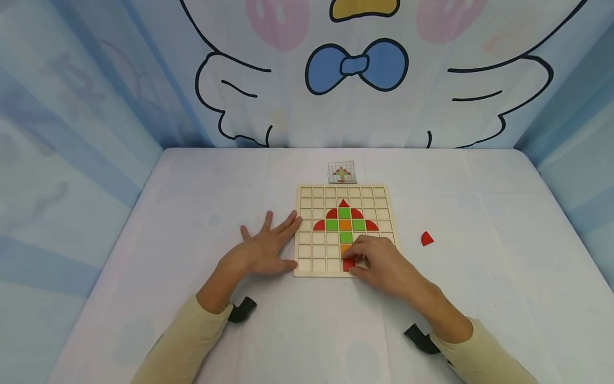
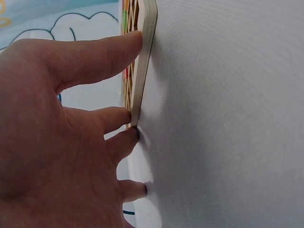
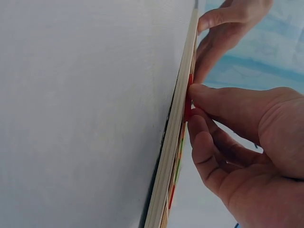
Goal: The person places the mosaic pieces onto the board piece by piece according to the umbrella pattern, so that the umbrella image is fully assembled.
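Observation:
A wooden grid board [image 1: 318, 251] lies on the table, bearing red, green and orange tiles in an arrow-like figure. My left hand [image 1: 264, 252] rests with spread fingers at the board's left side; in the left wrist view its thumb [image 2: 102, 59] touches the edge. Over the bottom rows, my right hand [image 1: 384, 262] pinches a red tile [image 3: 188, 110] between thumb and fingertips, seen in the right wrist view. The head view shows a red tile [image 1: 348, 265] in the bottom row, below an orange tile [image 1: 344, 249] partly hidden by the fingers.
A small pattern card [image 1: 342, 173] with a similar figure lies behind the board. One loose red quarter-round tile [image 1: 426, 238] is on the white table [image 1: 479, 256] to the right. A printed curtain [image 1: 288, 106] hangs behind the table.

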{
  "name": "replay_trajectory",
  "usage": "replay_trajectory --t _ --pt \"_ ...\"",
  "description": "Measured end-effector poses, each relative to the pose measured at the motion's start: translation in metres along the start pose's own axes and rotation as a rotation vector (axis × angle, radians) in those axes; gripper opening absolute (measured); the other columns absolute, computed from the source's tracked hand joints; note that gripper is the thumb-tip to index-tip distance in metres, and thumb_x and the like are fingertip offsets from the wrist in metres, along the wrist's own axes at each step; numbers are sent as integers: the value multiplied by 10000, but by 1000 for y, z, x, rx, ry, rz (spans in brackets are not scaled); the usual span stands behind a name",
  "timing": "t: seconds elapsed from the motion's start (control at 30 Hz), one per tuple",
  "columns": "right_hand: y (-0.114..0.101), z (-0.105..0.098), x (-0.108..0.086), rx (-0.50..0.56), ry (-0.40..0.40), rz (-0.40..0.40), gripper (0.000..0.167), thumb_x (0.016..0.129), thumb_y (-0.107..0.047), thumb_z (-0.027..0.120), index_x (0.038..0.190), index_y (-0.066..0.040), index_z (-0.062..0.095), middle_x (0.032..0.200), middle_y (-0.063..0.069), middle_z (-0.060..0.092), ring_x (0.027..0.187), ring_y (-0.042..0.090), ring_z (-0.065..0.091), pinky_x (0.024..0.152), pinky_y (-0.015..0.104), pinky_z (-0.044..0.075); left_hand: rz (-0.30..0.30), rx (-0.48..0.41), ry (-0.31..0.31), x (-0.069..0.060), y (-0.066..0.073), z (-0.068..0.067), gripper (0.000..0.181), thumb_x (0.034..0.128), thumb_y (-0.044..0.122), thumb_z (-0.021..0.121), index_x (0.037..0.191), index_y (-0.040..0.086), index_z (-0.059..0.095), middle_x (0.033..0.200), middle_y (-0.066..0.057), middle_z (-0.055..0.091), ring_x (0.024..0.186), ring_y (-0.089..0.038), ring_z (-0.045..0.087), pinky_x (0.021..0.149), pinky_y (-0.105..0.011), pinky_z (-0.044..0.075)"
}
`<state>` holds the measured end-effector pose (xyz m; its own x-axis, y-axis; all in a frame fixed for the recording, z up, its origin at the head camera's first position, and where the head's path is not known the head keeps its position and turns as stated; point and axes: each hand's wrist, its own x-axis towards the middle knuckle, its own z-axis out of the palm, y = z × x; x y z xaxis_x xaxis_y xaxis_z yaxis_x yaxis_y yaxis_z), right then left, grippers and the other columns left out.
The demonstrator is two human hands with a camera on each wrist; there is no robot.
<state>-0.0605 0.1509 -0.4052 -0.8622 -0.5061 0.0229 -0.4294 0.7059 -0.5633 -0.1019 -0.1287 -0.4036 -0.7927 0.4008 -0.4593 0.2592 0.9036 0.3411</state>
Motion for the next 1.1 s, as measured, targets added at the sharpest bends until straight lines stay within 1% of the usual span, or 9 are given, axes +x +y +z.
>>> replay_trajectory --t 0.33,0.47,0.6,0.67,0.77,0.87,0.93,1.1 --pt "-1 2 1 -1 15 -11 206 835 18 822 1011 -89 820 882 -41 706 761 64 603 674 202 508 -4 -1 0 0 0 0 964 953 473 704 1688 310 101 1755 148 -32 1608 -428 -98 1071 -903 14" --pt "-1 3 1 -3 21 -13 204 830 22 826 1002 -88 819 871 -39 706 756 72 610 670 203 510 -1 -3 0 0 0 0 964 953 471 704 1688 306 103 1756 144 -26 1607 -432 -97 1068 -905 12" --pt "-1 1 1 1 31 -8 194 833 17 822 991 -95 816 885 -40 720 777 76 630 698 224 529 8 -5 -2 0 -1 1 960 957 467 700 1688 302 100 1755 143 -29 1605 -433 -102 1067 -906 6" --pt "-1 -1 1 5 36 7 179 845 12 807 984 -100 815 898 -42 727 790 74 632 718 236 535 11 -6 -3 0 -1 1 957 960 466 697 1688 304 97 1755 147 -35 1605 -432 -105 1067 -905 5" --pt "1 -7 0 8 43 46 175 861 3 786 1002 -97 816 902 -43 727 793 75 620 713 242 533 13 -8 -3 0 -2 1 956 961 462 696 1688 304 96 1755 146 -36 1605 -434 -107 1065 -907 5" --pt "5 -14 -3 5 50 104 190 871 -6 775 1041 -84 811 905 -40 724 789 85 606 698 244 519 17 -13 -5 -1 -2 0 959 960 457 699 1689 296 98 1758 136 -34 1604 -441 -107 1059 -911 4" --pt "10 -20 -5 -1 64 151 196 877 -19 779 1062 -76 805 907 -31 722 792 106 605 687 251 512 12 -15 -10 -1 -1 0 965 958 460 701 1689 300 91 1756 141 -40 1602 -439 -118 1062 -908 -2" --pt "25 -39 -13 -49 109 272 168 882 -42 767 1049 -42 794 904 32 720 812 194 625 695 306 494 1 -13 -11 0 0 0 972 954 456 709 1690 296 95 1758 134 -33 1602 -444 -116 1065 -906 -1"
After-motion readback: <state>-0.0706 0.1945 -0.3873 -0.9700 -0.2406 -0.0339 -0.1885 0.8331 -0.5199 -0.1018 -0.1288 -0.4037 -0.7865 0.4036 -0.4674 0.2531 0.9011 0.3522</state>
